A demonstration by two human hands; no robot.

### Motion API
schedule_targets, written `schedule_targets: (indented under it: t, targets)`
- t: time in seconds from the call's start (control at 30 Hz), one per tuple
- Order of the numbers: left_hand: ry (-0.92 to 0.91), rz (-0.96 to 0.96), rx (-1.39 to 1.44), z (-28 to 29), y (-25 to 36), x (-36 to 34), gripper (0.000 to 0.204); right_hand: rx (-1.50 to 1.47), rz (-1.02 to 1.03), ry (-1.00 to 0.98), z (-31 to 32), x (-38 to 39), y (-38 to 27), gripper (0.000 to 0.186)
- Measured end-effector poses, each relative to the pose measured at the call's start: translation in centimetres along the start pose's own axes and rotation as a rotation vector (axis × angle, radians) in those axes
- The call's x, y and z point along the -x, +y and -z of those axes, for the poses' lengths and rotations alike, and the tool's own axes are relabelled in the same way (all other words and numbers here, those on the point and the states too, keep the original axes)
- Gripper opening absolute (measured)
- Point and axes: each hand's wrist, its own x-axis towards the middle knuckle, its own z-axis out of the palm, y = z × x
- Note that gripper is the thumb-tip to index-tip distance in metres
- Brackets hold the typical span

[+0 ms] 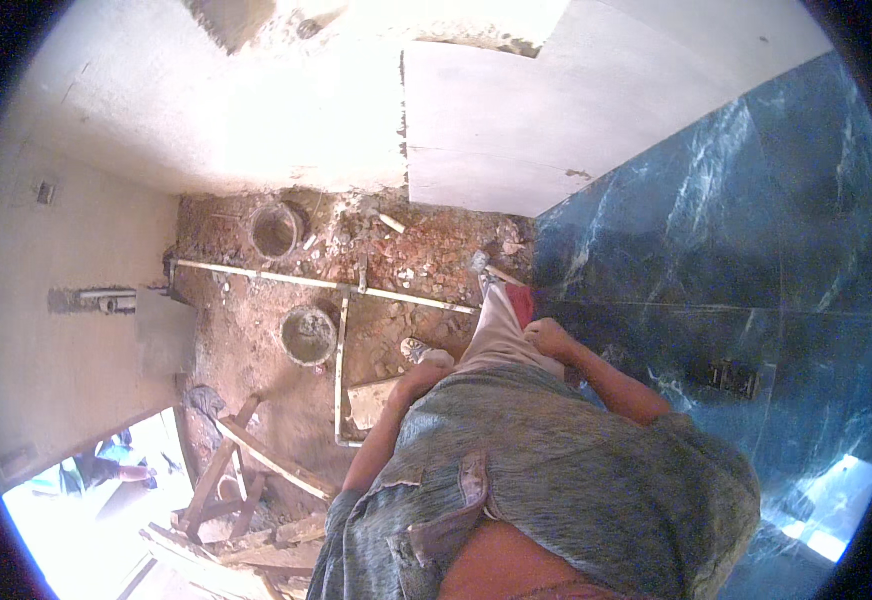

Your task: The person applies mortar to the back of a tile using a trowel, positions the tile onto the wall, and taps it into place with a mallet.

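My left hand (426, 374) hangs beside my left thigh, over pale trousers (496, 335). Its fingers are too small and blurred to make out, and no object shows in it. On the other side, my right hand (552, 341) is closed like a fist near my right thigh. A red piece that looks like cloth (521, 303) lies right by its fingers; whether they grip it I cannot tell. Below, one shoe (414, 349) stands on the dirt floor.
Pale pipes (406, 297) run over the rubble floor beside two round buckets (277, 231) (308, 335). Timber pieces (276, 460) lean at the lower left near a bright doorway (106, 500). Dark blue marbled tiles (676, 250) cover the right wall; white panels (486, 130) cover the front.
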Motion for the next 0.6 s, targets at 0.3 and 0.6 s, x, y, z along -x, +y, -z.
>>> schedule_targets:
  t: [0.3, 0.6]
  targets:
    - [0.064, -0.306, -0.283, 1.7, -2.1, 0.0, 0.034, -0.132, 0.029, -0.145, -0.2, -0.8, -2.7, 0.027]
    - [0.780, -0.024, 0.375, 4.7, -17.2, 0.8, 0.011, 0.098, 0.027, -0.140, -1.3, -5.2, -3.2, 0.028]
